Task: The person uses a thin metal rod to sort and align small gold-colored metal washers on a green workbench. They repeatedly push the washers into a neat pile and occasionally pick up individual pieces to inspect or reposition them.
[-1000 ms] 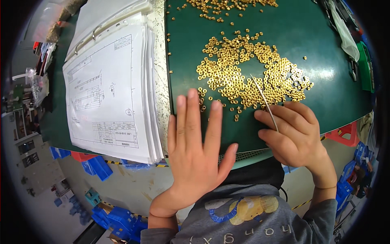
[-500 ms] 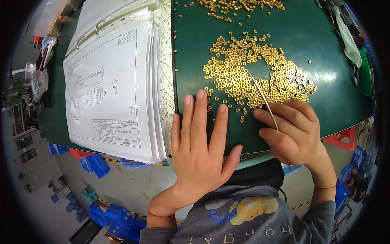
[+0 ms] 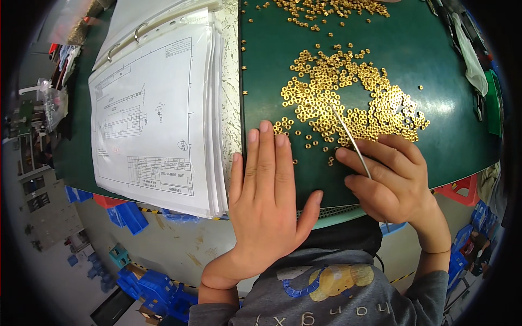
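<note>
My left hand (image 3: 266, 187) lies flat, palm down, on the green table (image 3: 435, 60) near its front edge, fingers together and pointing away; the fingertips touch a few loose nuts. My right hand (image 3: 394, 176) grips a thin metal rod (image 3: 350, 138) whose tip reaches into a spread pile of small gold-coloured nuts (image 3: 348, 103). A second scatter of the same gold nuts (image 3: 326, 8) lies at the far edge of the table.
An open ring binder with a technical drawing sheet (image 3: 155, 114) lies left of my left hand, its edge beside my little finger. White and green items (image 3: 481, 70) sit at the table's right edge. Blue plastic bins (image 3: 128, 214) stand on the floor below.
The view has shifted slightly, so the table and pile sit a little further right and lower. Both hands keep their pose; the rod still rests in the pile.
</note>
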Motion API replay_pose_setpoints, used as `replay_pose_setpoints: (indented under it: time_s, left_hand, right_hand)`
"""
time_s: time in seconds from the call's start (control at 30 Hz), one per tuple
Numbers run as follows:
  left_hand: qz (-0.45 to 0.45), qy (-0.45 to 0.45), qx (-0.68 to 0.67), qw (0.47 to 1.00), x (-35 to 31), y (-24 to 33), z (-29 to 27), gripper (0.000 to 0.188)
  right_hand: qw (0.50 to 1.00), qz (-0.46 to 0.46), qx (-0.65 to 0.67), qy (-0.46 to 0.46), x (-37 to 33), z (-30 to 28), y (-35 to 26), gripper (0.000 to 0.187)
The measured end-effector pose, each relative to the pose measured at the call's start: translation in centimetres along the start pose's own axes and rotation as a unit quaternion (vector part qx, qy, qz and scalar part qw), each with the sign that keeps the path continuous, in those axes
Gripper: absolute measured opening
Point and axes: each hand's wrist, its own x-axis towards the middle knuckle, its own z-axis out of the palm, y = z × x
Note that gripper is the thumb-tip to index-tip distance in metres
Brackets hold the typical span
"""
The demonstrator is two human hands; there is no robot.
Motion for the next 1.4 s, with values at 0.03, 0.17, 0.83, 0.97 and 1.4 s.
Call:
replay_pose_setpoints:
  time_s: [0.03, 0.17, 0.83, 0.97, 1.4]
  left_hand:
    - [0.001, 0.000, -0.003, 1.000, 0.0, 0.0, 0.0, 0.076]
    - [0.007, -0.003, -0.011, 1.000, 0.4, 0.2, -0.3, 0.081]
    - [0.013, 0.014, 0.053, 0.998, 3.9, -0.3, -0.8, 0.061]
    - [0.017, 0.018, 0.062, 0.998, 3.8, -0.4, -0.7, 0.059]
    - [0.034, 0.037, 0.033, 0.998, 5.5, -0.9, -1.1, 0.061]
  right_hand:
    - [1.000, 0.002, -0.001, 0.009, 0.0, -0.1, 0.1, 0.011]
    - [0.999, 0.034, 0.009, 0.019, 0.9, -0.1, 0.3, 0.021]
    - [0.997, 0.017, 0.045, -0.067, 4.7, 0.0, 2.6, 0.027]
    - [0.997, -0.002, 0.047, -0.058, 4.7, 0.2, 2.8, 0.027]
    - [0.997, 0.008, 0.072, -0.030, 4.7, -0.4, 4.0, 0.024]
